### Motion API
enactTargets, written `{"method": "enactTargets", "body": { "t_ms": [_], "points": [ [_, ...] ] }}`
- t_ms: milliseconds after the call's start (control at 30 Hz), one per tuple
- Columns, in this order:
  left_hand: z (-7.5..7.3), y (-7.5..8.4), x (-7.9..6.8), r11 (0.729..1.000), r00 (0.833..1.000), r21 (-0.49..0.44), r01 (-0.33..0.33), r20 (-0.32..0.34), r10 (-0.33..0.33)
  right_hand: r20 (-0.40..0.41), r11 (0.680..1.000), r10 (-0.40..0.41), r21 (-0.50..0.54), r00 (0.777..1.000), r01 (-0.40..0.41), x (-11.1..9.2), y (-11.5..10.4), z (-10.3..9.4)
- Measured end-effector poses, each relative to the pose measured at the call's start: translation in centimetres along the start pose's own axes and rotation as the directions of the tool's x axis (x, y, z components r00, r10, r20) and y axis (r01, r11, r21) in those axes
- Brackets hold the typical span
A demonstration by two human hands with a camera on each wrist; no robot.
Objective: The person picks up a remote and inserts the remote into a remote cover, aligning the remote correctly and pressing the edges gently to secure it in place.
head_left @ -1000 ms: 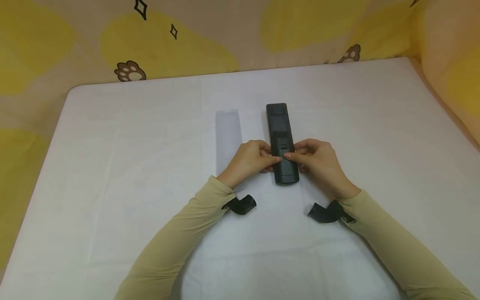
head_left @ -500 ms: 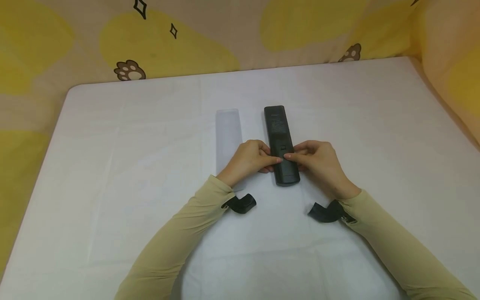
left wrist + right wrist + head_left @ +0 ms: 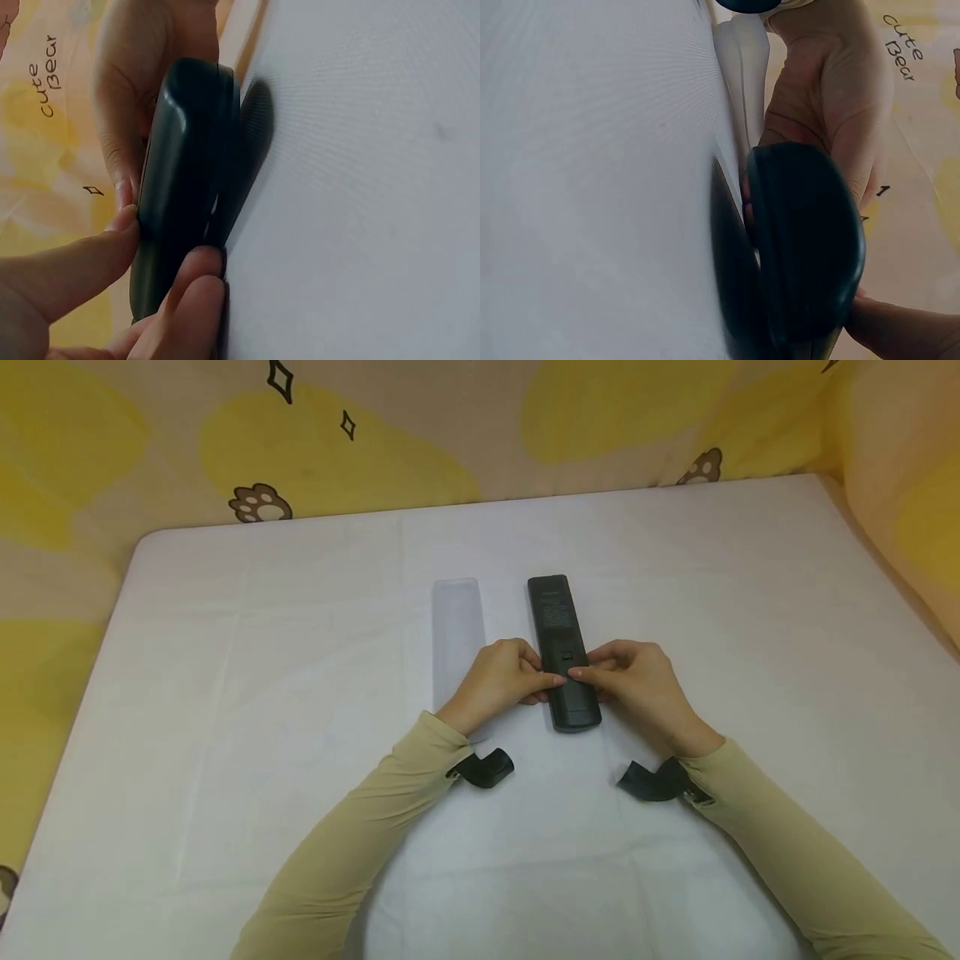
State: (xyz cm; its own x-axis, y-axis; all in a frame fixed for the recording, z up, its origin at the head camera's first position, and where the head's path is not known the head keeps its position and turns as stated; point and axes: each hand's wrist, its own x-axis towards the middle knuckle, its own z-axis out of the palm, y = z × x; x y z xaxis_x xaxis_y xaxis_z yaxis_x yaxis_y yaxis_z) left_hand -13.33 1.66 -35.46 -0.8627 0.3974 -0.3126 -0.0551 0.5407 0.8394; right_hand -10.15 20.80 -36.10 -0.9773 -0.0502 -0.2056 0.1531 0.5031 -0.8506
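Slim dark remote pinched from both sides

The left hand and right hand hold its smooth, rounded edges in narrowed fingers; its near end seems raised, though wrist views are dim. A translucent oblong lies leftward; the creased white table spreads wide around, yellow-patterned fabric beyond

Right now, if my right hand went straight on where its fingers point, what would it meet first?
The black remote your right hand grips; beyond it, probably your left hand.
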Motion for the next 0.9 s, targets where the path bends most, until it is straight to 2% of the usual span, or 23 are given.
{"method": "enactTargets", "body": {
  "t_ms": [167, 300, 567, 800, 900],
  "points": [
    [0.05, -0.10, 0.04, 0.999, 0.999, 0.034, -0.035, -0.004, 0.035, 0.000, 0.997, -0.011, -0.078, 1.000, 0.011, 0.08, -0.08, -0.20],
    [-0.01, -0.06, -0.01, 0.998, 0.999, 0.044, -0.042, -0.008, 0.042, -0.001, 0.994, -0.015, -0.104, 1.000, 0.014, 0.03, -0.30, -0.32],
    [-0.17, 0.01, 0.06, 0.995, 0.998, 0.088, -0.056, -0.021, 0.058, -0.026, 0.994, -0.044, -0.101, 0.999, 0.041, 0.20, -0.15, -0.23],
    [-0.16, -0.09, 0.09, 0.994, 0.998, 0.096, -0.049, -0.024, 0.052, -0.034, 0.994, -0.032, -0.102, 0.999, 0.028, 0.32, 0.28, -0.06],
    [-0.14, -0.19, 0.13, 0.992, 0.998, 0.113, -0.052, -0.027, 0.056, -0.041, 0.997, -0.030, -0.072, 0.999, 0.027, 0.37, 0.48, 0.03]
  ]
}}
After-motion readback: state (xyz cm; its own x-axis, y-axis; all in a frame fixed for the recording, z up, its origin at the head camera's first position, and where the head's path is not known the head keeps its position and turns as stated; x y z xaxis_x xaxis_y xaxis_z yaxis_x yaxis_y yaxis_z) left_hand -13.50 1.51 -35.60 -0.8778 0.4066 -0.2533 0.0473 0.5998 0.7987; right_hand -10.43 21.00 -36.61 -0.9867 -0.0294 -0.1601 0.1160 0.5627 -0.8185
